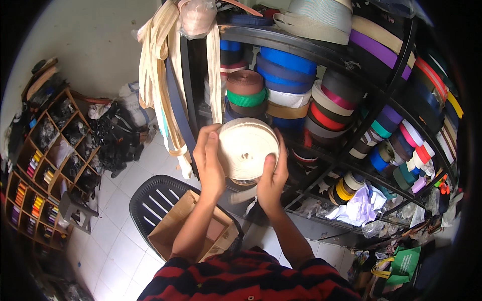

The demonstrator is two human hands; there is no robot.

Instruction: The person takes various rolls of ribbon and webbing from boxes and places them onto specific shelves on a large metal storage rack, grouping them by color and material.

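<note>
So, left hand (209, 159) and right hand (273, 179) are both gripping a cream strap roll (242, 143), up in front of the shelf (296, 43). Cardboard box (169, 224)'s sitting on a black chair (136, 204).

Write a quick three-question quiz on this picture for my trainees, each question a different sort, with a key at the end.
1. True or false: the left hand and the right hand both hold the cream roll.

2. Multiple choice: what rests on the black chair?
A. a cardboard box
B. a green bag
C. a purple roll

3. Fill the gap: on the shelf, the brown roll sits directly on top of a ____ roll.

Key: 1. True. 2. A, the cardboard box. 3. Green, as in the green roll.
</note>
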